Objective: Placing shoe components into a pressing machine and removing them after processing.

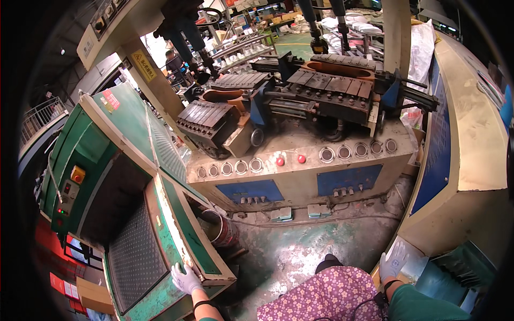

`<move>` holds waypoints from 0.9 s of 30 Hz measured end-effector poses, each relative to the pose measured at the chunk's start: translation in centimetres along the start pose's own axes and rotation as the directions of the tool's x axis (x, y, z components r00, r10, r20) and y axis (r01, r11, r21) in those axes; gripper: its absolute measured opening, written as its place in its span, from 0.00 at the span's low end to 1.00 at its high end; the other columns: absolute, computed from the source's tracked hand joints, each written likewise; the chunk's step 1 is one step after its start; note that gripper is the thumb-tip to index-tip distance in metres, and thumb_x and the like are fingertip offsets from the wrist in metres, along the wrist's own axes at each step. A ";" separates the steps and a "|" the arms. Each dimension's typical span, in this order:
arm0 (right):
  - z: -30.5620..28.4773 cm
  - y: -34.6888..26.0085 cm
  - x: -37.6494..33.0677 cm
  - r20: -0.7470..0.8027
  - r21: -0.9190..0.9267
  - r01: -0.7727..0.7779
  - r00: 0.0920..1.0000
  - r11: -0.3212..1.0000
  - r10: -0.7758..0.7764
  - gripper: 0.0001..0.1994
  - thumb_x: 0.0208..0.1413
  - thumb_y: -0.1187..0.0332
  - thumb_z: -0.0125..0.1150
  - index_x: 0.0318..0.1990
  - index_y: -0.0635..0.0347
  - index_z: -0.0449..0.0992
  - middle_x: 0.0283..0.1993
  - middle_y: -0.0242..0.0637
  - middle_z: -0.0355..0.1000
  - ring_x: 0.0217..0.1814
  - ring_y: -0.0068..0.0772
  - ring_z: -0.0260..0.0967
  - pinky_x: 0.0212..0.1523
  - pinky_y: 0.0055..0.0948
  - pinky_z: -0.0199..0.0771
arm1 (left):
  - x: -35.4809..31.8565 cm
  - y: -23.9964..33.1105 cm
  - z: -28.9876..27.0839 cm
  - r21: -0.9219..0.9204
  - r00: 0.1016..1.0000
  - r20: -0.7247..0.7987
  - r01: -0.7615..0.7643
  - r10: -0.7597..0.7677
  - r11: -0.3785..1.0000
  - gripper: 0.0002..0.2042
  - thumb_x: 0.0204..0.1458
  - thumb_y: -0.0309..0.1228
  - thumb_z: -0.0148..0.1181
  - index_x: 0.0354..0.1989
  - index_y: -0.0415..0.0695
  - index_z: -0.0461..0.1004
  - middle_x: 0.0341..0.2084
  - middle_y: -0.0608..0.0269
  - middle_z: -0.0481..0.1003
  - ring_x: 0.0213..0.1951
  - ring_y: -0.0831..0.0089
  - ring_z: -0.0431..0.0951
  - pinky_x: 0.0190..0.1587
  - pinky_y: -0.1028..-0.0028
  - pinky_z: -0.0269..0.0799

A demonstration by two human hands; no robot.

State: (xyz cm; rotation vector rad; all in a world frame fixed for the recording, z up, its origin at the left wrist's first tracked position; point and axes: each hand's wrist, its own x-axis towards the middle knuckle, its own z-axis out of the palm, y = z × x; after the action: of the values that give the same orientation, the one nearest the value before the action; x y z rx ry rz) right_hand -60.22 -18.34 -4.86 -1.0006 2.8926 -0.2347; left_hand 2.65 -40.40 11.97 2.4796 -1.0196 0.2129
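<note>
My left hand [187, 279], in a pale glove, rests on the cream-edged rim of a green machine [174, 227] with its fingers spread. Inside that machine lies a dark, dotted bed [136, 254]. My right hand [393, 262], gloved as well, is open at the lower right, fingers stretched out beside the beige cabinet [439, 241]. Whether it touches the cabinet I cannot tell. Neither hand holds anything. Ahead stands a beige press [300, 179] with two red buttons, rows of round gauges and two clamping stations [332, 88], [209, 120] of metal plates.
A bucket [222, 230] stands on the floor between the green machine and the press. Two pale-blue foot pedals [319, 211] lie before the press, beside a cable. Cardboard boxes [93, 295] sit at lower left. A person [174, 63] is in the background.
</note>
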 end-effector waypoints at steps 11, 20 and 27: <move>0.2 0.0 0.1 -0.010 -0.006 0.006 1.000 1.000 -0.006 0.42 0.55 0.52 0.58 0.74 0.60 0.52 0.78 0.44 0.47 0.82 0.45 0.39 0.78 0.55 0.30 | 0.4 -0.8 0.5 0.016 1.000 -0.017 -0.016 0.016 1.000 0.23 0.58 0.44 0.53 0.58 0.46 0.75 0.66 0.58 0.67 0.68 0.64 0.63 0.71 0.61 0.50; 0.5 0.1 0.1 -0.033 -0.007 0.006 0.999 1.000 -0.006 0.42 0.55 0.52 0.58 0.74 0.59 0.52 0.78 0.44 0.48 0.81 0.44 0.39 0.78 0.54 0.30 | 0.1 0.0 -0.2 0.010 1.000 -0.002 -0.005 0.005 1.000 0.23 0.58 0.44 0.53 0.58 0.47 0.75 0.66 0.59 0.67 0.68 0.64 0.63 0.71 0.61 0.50; -0.2 -0.3 0.1 -0.016 -0.004 0.001 1.000 1.000 -0.001 0.42 0.55 0.53 0.59 0.74 0.60 0.52 0.78 0.45 0.48 0.81 0.45 0.40 0.78 0.54 0.31 | 0.3 -0.6 0.3 0.014 1.000 -0.010 -0.008 0.008 1.000 0.23 0.57 0.44 0.53 0.58 0.47 0.75 0.66 0.59 0.67 0.68 0.64 0.63 0.72 0.61 0.49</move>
State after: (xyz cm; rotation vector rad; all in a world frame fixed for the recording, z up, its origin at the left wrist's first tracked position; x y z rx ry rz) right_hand -60.17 -18.60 -4.65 -1.0050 2.9082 -0.2386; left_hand 3.27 -40.35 11.56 2.4849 -1.0273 0.2347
